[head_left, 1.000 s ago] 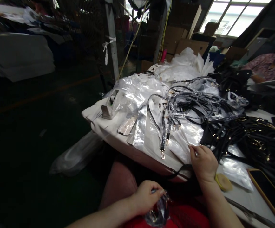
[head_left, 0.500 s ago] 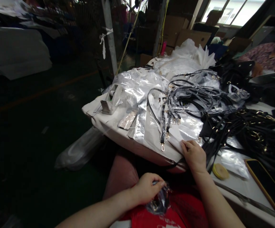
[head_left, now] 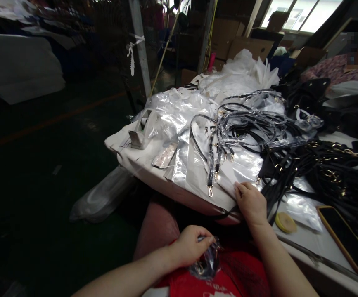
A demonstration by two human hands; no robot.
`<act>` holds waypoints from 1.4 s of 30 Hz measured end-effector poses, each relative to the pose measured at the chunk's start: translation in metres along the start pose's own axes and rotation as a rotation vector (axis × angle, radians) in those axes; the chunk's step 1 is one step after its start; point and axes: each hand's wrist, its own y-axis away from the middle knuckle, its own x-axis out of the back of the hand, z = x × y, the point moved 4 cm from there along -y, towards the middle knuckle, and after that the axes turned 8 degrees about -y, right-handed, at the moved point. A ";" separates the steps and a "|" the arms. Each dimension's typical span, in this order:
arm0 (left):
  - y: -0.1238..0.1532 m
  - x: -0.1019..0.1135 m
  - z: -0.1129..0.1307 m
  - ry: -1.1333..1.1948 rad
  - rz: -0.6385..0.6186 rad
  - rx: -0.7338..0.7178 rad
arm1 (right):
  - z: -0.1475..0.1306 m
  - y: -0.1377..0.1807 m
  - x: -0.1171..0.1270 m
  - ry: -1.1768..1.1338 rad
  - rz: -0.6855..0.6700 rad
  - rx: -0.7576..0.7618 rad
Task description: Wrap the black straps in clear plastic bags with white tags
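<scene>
My left hand [head_left: 191,247] is closed around a small clear plastic bag [head_left: 206,265] with something dark and metallic inside, held over my lap. My right hand [head_left: 250,202] rests on the table's near edge with its fingers curled onto a flat clear plastic bag [head_left: 237,173] that lies on a stack of such bags. Just beyond it lie black straps with gold clasps [head_left: 211,165], some wrapped in plastic. A heap of loose black straps [head_left: 327,173] spreads to the right of that hand.
The white-covered table [head_left: 141,163] carries piles of clear bags [head_left: 179,111], a small metal piece [head_left: 137,139], a yellow tape roll [head_left: 285,222] and a phone [head_left: 346,239]. A pole [head_left: 140,53] stands behind. Another person [head_left: 340,68] sits at the far right. Dark floor lies left.
My right hand has slid left along the table edge, from beside the strap heap onto the flat plastic bag. My left hand has kept its hold on the small bag.
</scene>
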 end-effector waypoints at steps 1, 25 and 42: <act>0.000 0.000 0.000 0.002 0.002 -0.004 | -0.001 0.000 0.000 0.007 -0.003 -0.004; 0.010 0.000 0.006 -0.049 -0.015 -0.058 | 0.028 -0.031 0.004 -0.182 -0.142 -0.253; 0.018 0.004 0.005 -0.055 -0.010 -0.129 | 0.038 -0.028 0.029 -0.342 0.138 -0.331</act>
